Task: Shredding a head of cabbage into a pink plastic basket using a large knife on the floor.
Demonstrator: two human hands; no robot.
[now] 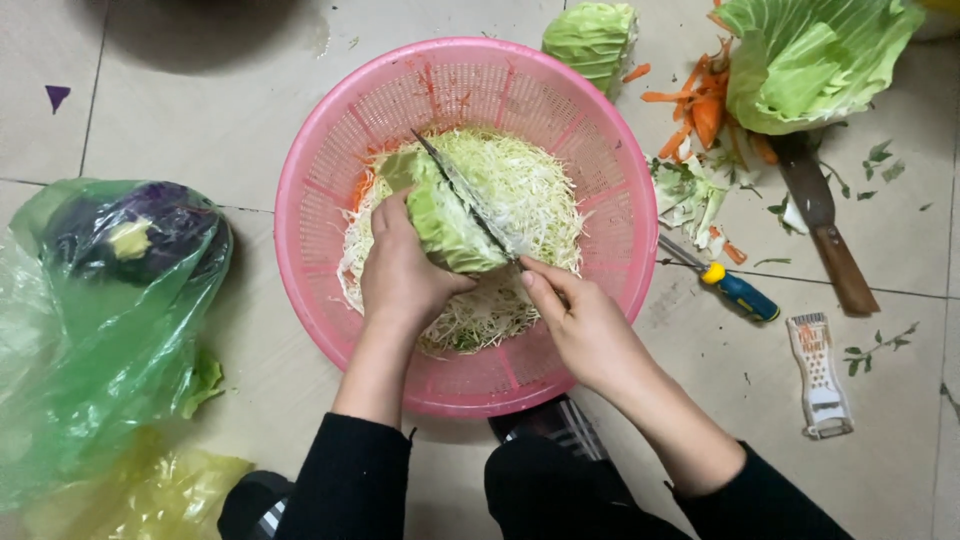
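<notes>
My left hand (400, 275) grips the remaining cabbage wedge (445, 220), my right hand (585, 325) grips the knife (465, 195); shredded cabbage (535, 190) already half-fills the pink basket (320, 170).

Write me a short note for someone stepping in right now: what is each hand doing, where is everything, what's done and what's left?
Left hand: grips the cabbage wedge over the pink basket.
Right hand: holds the knife, blade laid on the wedge.
Done: a heap of shredded cabbage fills the basket, some carrot shreds beneath.
Left: this wedge, another cabbage piece beyond the basket, and a large one at upper right.
On the floor, right: peeler, cleaver, white grater.
</notes>
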